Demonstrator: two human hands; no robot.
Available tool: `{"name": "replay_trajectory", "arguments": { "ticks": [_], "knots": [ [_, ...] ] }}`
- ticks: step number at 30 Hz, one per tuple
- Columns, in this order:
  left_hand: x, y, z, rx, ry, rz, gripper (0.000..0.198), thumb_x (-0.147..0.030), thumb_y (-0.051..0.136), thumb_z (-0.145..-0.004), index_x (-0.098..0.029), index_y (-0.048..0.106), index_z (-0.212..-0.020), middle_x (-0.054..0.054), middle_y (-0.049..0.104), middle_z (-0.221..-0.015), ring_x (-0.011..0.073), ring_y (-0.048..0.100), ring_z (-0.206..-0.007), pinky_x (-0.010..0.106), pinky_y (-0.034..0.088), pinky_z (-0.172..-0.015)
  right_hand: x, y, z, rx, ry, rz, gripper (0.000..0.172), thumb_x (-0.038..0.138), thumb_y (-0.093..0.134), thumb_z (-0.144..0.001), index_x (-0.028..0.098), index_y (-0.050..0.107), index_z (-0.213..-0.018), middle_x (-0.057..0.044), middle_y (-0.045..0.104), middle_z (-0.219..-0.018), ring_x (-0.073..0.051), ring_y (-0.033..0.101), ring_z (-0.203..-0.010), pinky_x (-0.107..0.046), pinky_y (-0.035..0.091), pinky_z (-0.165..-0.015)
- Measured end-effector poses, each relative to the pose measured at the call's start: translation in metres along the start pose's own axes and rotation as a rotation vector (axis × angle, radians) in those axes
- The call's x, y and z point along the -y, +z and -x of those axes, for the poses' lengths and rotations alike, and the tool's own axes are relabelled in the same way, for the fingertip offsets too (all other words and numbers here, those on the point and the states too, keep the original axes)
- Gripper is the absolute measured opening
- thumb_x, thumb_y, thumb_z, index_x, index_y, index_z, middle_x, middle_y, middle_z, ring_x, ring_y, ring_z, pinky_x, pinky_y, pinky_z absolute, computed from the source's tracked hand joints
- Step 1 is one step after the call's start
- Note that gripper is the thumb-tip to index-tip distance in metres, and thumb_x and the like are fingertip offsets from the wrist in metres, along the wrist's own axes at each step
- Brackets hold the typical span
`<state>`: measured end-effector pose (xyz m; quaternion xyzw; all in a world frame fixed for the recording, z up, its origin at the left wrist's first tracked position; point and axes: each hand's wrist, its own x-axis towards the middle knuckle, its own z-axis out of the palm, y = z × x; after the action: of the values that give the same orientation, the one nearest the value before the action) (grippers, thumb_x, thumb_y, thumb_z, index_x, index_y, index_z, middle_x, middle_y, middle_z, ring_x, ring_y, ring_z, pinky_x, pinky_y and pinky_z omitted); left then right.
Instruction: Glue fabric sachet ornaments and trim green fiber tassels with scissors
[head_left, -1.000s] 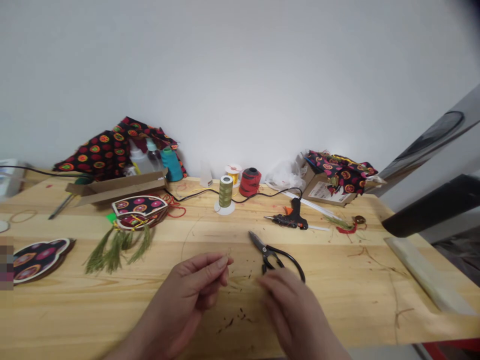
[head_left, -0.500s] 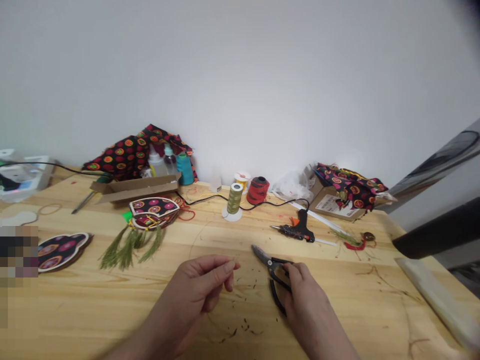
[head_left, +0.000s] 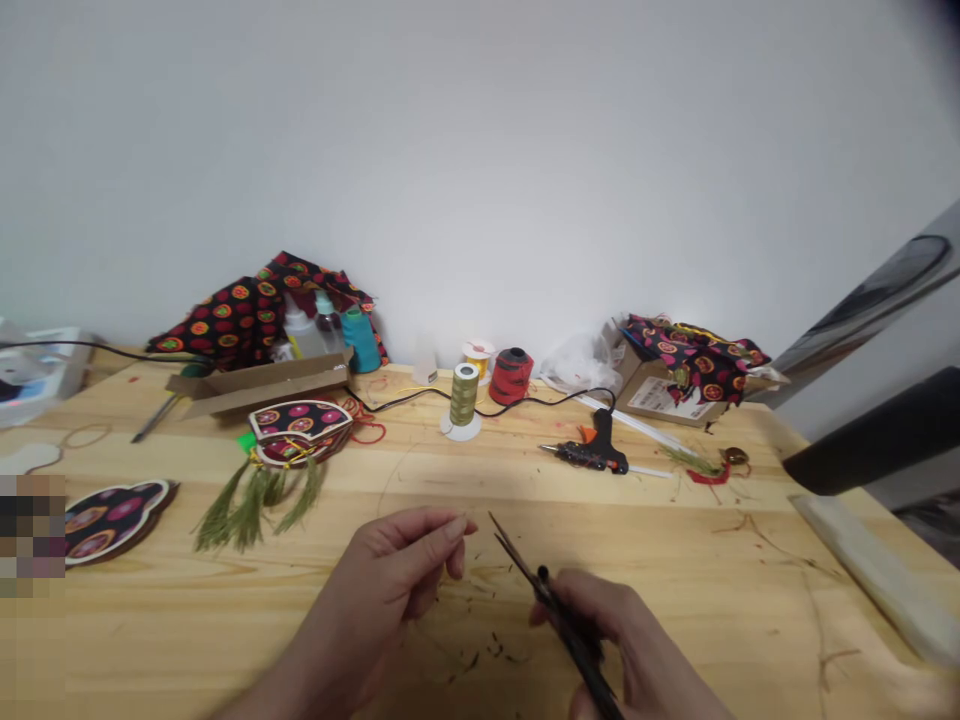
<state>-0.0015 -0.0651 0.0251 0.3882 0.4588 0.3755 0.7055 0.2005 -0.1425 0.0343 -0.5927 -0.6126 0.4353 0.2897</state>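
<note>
My left hand (head_left: 401, 575) is raised over the wooden table (head_left: 712, 590), thumb and forefinger pinched on a fine thread that I can barely see. My right hand (head_left: 626, 640) grips black scissors (head_left: 544, 595), lifted off the table, their blades pointing up and left toward the left fingertips. A thin thread curves over the table toward the olive-green spool (head_left: 463, 397) standing behind.
Behind stand a red spool (head_left: 511, 375), a yellow spool (head_left: 478, 357), a black glue gun (head_left: 596, 450) with its cord, two cardboard boxes with patterned fabric (head_left: 262, 383) (head_left: 667, 392), and bottles (head_left: 330, 330). Tasselled fabric ornaments (head_left: 289, 435) (head_left: 112, 508) lie at left. Thread scraps litter the tabletop.
My right hand reached the scissors on the table, took hold of them and lifted them toward my left hand. The left hand has kept its pinch.
</note>
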Motion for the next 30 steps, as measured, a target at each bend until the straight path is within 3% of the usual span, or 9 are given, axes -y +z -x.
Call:
{"name": "replay_trajectory", "arguments": {
  "ticks": [9, 13, 22, 30],
  "knots": [
    [0.007, -0.003, 0.001, 0.01, 0.012, -0.113, 0.019, -0.034, 0.07, -0.073, -0.017, 0.07, -0.064, -0.003, 0.054, -0.054, 0.0073, 0.03, -0.048, 0.024, 0.018, -0.046, 0.011, 0.0, -0.011, 0.214, 0.169, -0.145, 0.016, 0.016, 0.066, -0.062, 0.018, 0.063, -0.078, 0.002, 0.052, -0.069, -0.014, 0.044, -0.068, -0.021, 0.034, -0.055],
    [0.006, 0.0, 0.005, 0.031, 0.015, -0.243, 0.021, -0.035, 0.068, -0.072, -0.018, 0.069, -0.059, -0.004, 0.053, -0.051, 0.0084, 0.032, -0.048, 0.024, 0.019, -0.047, 0.002, 0.008, -0.013, 0.165, 0.121, -0.09, 0.013, 0.011, 0.065, -0.062, 0.018, 0.059, -0.072, 0.006, 0.043, -0.062, -0.01, 0.035, -0.059, -0.02, 0.027, -0.051],
    [0.003, 0.001, 0.006, 0.068, 0.039, -0.346, 0.022, -0.034, 0.064, -0.073, -0.019, 0.068, -0.057, -0.005, 0.052, -0.051, 0.0096, 0.033, -0.049, 0.026, 0.02, -0.047, 0.009, 0.013, -0.015, 0.152, 0.046, -0.316, 0.016, 0.008, 0.063, -0.068, 0.019, 0.066, -0.078, 0.006, 0.059, -0.069, -0.009, 0.05, -0.064, -0.017, 0.035, -0.055],
    [0.004, 0.003, 0.005, 0.072, 0.028, -0.356, 0.023, -0.036, 0.064, -0.074, -0.019, 0.067, -0.058, -0.005, 0.05, -0.053, 0.0101, 0.032, -0.051, 0.026, 0.021, -0.049, 0.002, 0.012, -0.013, 0.115, 0.093, -0.206, 0.007, 0.011, 0.062, -0.07, 0.016, 0.063, -0.065, 0.007, 0.051, -0.056, -0.007, 0.039, -0.054, -0.016, 0.029, -0.048]
  ]
}}
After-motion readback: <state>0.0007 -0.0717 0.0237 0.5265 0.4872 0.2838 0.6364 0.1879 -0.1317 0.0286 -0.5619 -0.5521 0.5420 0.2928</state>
